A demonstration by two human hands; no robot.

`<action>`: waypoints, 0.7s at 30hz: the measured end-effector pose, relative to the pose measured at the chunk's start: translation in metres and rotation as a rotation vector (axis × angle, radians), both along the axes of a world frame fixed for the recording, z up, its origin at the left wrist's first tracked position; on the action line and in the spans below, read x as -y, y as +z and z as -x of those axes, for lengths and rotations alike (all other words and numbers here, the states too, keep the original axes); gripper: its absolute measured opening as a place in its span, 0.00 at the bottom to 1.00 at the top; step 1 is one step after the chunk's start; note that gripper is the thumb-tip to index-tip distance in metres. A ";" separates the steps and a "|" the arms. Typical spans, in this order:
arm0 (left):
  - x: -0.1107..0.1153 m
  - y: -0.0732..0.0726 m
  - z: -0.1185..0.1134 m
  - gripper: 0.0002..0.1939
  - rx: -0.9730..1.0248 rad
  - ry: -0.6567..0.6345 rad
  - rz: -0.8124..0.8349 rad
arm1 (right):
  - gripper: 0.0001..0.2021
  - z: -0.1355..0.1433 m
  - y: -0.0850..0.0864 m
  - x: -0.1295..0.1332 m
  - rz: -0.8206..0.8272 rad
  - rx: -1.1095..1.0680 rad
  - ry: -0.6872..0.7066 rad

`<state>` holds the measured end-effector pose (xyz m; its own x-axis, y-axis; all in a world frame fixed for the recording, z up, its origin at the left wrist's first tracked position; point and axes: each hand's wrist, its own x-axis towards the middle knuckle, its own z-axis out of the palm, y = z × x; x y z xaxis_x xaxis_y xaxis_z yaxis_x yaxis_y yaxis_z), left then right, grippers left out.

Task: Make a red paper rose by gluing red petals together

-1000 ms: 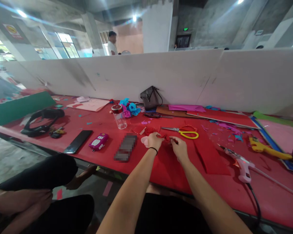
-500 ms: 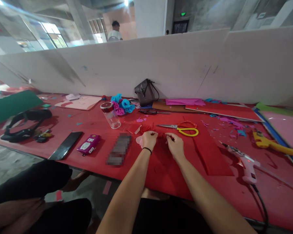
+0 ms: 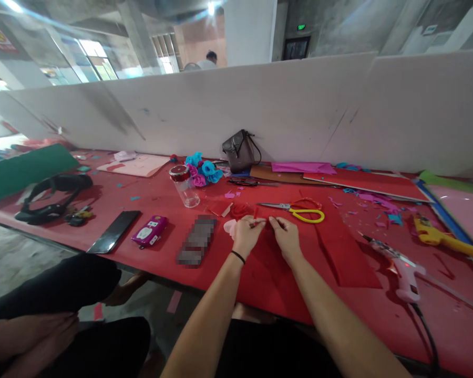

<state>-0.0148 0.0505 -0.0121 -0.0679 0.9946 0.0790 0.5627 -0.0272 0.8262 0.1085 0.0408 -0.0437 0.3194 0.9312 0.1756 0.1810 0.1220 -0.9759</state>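
Two hands come closer together now: our left hand (image 3: 247, 234) and right hand (image 3: 288, 239) have fingers almost closed, tips nearly meeting. If they grip something, we cannot tell surely; the red coil (image 3: 240, 210) lies just beyond our left fingers.

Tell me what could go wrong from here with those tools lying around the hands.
The pink glue gun shows a red light and its nozzle points toward the red sheet; if hot, it could burn skin or mark the sheet.
Its black cord runs toward the near edge of the table, so a snag might drag it.
The scissors lie just beyond the left hand and right hand, blades bare; reaching forward could nick a finger.
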 end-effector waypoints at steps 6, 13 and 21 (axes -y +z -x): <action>-0.035 0.012 0.038 0.13 -0.103 0.171 0.034 | 0.15 -0.001 -0.007 -0.003 0.013 -0.114 -0.084; -0.055 -0.003 0.042 0.08 -0.224 0.141 0.052 | 0.17 -0.002 -0.003 0.000 0.040 -0.054 -0.099; -0.050 -0.008 0.043 0.06 -0.150 0.189 -0.006 | 0.17 -0.002 -0.005 -0.001 0.037 -0.055 -0.103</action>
<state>-0.0581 0.1009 -0.0199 -0.2396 0.9648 0.1082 0.6750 0.0855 0.7328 0.1101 0.0417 -0.0487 0.4217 0.8986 0.1212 0.1366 0.0691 -0.9882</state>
